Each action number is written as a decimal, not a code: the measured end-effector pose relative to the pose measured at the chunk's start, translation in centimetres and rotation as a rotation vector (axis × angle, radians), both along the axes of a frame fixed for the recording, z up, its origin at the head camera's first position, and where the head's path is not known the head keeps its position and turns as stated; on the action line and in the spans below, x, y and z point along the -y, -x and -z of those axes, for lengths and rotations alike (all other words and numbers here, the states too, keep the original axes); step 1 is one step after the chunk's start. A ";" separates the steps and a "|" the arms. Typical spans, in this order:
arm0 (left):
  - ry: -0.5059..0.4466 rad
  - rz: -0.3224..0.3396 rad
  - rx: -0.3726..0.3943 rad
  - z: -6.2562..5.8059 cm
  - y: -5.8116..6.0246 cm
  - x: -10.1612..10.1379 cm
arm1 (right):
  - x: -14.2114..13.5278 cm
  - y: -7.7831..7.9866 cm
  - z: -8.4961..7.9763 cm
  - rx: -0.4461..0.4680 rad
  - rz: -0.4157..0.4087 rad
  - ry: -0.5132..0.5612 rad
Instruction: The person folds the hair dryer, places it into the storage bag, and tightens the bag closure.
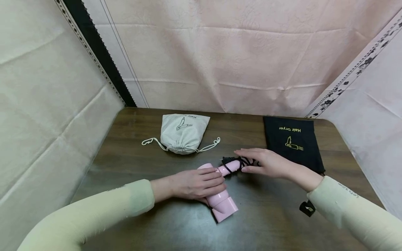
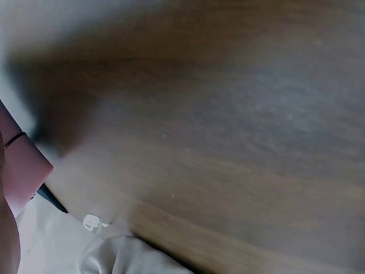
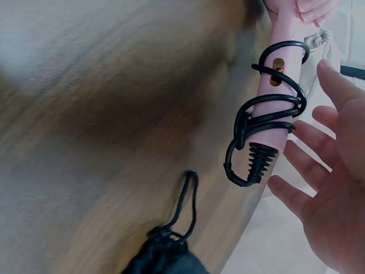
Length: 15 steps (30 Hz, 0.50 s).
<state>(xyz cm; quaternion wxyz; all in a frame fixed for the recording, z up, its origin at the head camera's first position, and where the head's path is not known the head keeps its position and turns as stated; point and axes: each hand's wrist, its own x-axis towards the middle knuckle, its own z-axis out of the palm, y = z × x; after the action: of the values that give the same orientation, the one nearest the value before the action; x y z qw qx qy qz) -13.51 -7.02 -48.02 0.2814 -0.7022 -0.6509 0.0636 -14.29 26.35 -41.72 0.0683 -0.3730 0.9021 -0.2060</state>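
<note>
A pink hair dryer [image 1: 218, 199] lies slantwise across the middle of the table, its flat nozzle pointing toward the near edge. My left hand [image 1: 199, 184] grips its barrel from above, fingers curled over the pink body. The black cord [image 3: 274, 117] is wound in loops round the handle [image 3: 274, 91], past a gold-coloured switch. Beside the handle end is my right hand [image 1: 267, 162], its fingers spread; in the right wrist view that hand [image 3: 331, 154] has nothing in its grasp. Only a pink part of the dryer [image 2: 25, 171] shows in the left wrist view.
A white drawstring pouch [image 1: 183, 132] with a hair dryer print lies at the back, cords spread sideways. At the back right is a black "Hair Dryer" pouch [image 1: 292, 139]. Cloth hangs behind the wooden table [image 1: 125, 157] and on both sides.
</note>
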 end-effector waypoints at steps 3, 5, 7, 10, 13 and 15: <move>-0.009 -0.003 -0.037 -0.2 0.1 0.3 | 0.4 0.5 -0.2 0.009 -0.019 -0.005; -0.011 0.005 -0.061 -0.5 0.2 0.4 | 0.8 0.9 -0.3 0.005 -0.040 -0.002; -0.012 0.016 -0.077 -0.8 0.2 0.6 | 1.1 1.3 -0.4 0.002 -0.059 0.002; -0.012 0.024 -0.098 -1.4 0.3 0.9 | 1.5 1.8 -0.7 0.008 -0.080 0.003; -0.015 0.026 -0.117 -1.9 0.4 1.3 | 1.8 2.3 -1.0 0.020 -0.082 -0.009; -0.020 0.028 -0.130 -2.2 0.4 1.5 | 2.0 2.5 -1.1 0.025 -0.078 -0.010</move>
<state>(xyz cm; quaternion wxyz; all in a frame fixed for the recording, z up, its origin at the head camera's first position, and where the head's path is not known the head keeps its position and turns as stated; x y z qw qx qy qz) -13.94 -8.54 -45.82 0.3310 -0.7028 -0.6220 0.0986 -16.76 24.35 -40.58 0.0895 -0.4050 0.8869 -0.2034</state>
